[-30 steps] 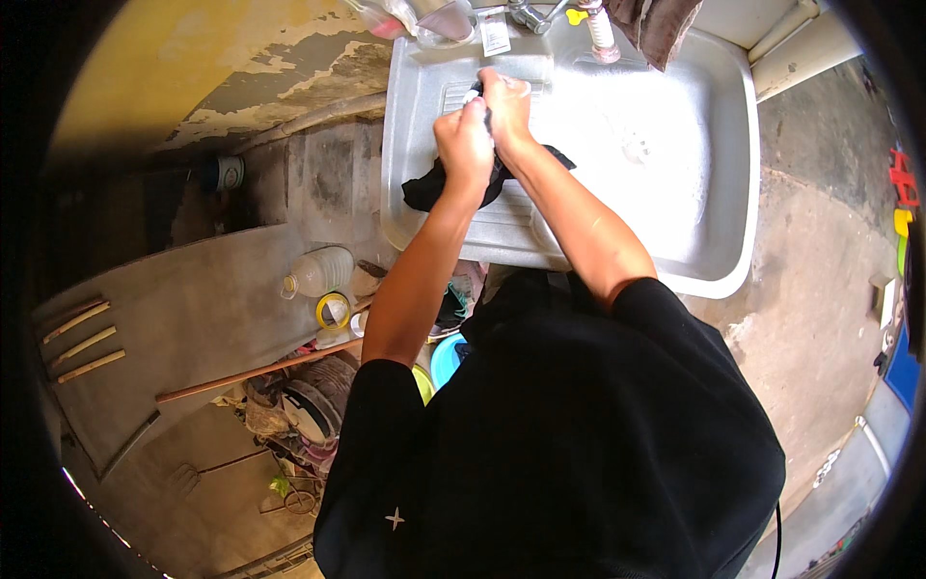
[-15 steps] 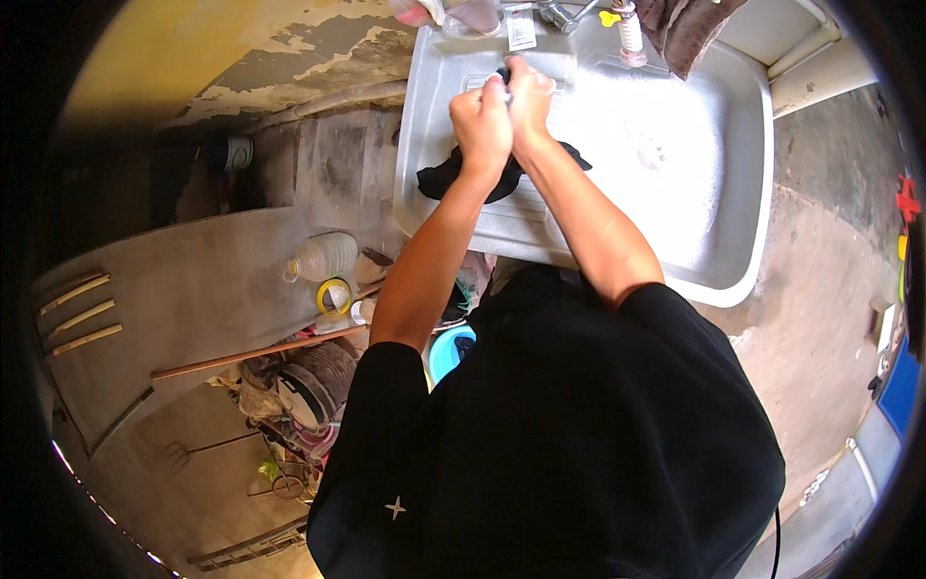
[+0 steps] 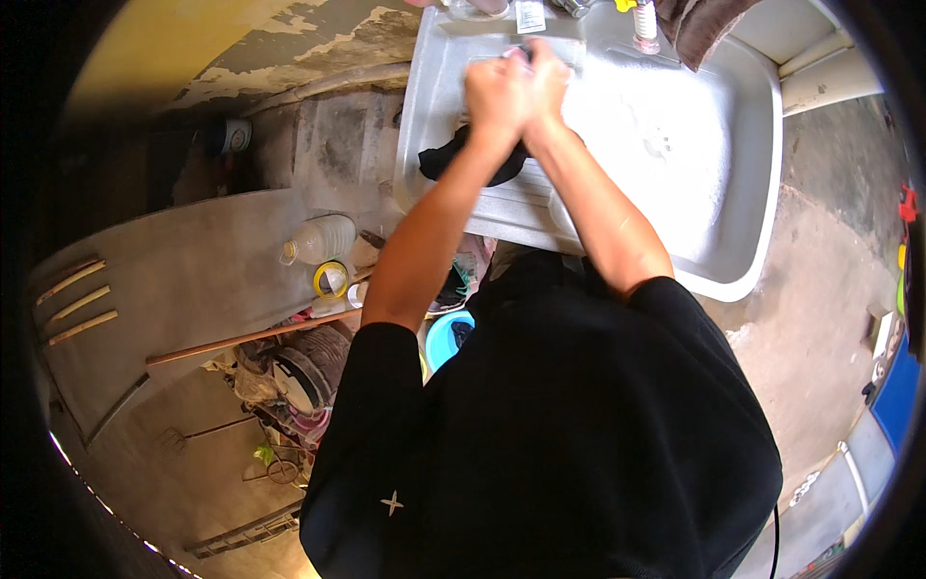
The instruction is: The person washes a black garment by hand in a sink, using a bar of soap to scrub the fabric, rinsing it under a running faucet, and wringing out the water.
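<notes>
Over the left part of the pale sink (image 3: 759, 193), both my fists are pressed together, slightly blurred by motion. My left hand (image 3: 495, 95) and my right hand (image 3: 546, 82) are closed on a dark cloth, of which only a small bit shows between the knuckles. Below my wrists, the rest of the black cloth (image 3: 446, 159) lies bunched on the ridged left side of the sink. My forearms partly cover it.
A faucet (image 3: 571, 7) and a white ribbed tube (image 3: 644, 27) stand at the sink's far edge, with a brown towel (image 3: 702, 29) hanging beside them. Down to the left are a plastic jug (image 3: 323, 239), a tape roll (image 3: 331, 280) and a blue basin (image 3: 444, 340).
My fists have shifted slightly, the left one turning, and are now more blurred. Less of the black cloth shows to the right of my wrists. The whole view has moved a little.
</notes>
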{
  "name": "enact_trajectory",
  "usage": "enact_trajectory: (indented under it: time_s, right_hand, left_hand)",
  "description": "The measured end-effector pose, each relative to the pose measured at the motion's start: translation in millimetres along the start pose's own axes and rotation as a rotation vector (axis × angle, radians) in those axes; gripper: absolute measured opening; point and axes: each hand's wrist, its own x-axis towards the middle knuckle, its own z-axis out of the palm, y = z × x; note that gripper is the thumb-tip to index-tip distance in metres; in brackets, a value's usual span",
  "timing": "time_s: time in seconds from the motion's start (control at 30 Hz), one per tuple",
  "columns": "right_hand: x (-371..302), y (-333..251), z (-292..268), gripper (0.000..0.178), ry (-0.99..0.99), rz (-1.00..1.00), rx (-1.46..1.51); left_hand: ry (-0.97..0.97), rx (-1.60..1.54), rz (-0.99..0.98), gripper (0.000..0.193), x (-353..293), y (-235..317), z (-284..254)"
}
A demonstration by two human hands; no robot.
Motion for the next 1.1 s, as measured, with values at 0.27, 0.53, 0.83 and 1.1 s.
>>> enact_trajectory:
  time_s: [0.27,0.53,0.83,1.1]
  right_hand:
    - [-3.6,8.3,-14.5,0.031,0.067,-0.180,-0.379]
    - [8.5,9.5,-38.5,0.028,0.018,0.302,0.179]
    - [30.6,56.1,-43.5,0.022,0.074,0.142,0.075]
    - [20.7,43.6,-38.3,0.019,-0.014,0.430,0.556]
  left_hand:
    - [-0.156,0.181,0.040,0.042,3.1,-17.8,4.3]
    - [-0.158,0.170,0.162,0.048,-13.9,-14.3,21.5]
    - [-0.343,0.288,0.472,0.044,-11.2,-2.7,25.5]
    - [-0.308,0.253,0.415,0.049,-12.6,-15.5,18.1]
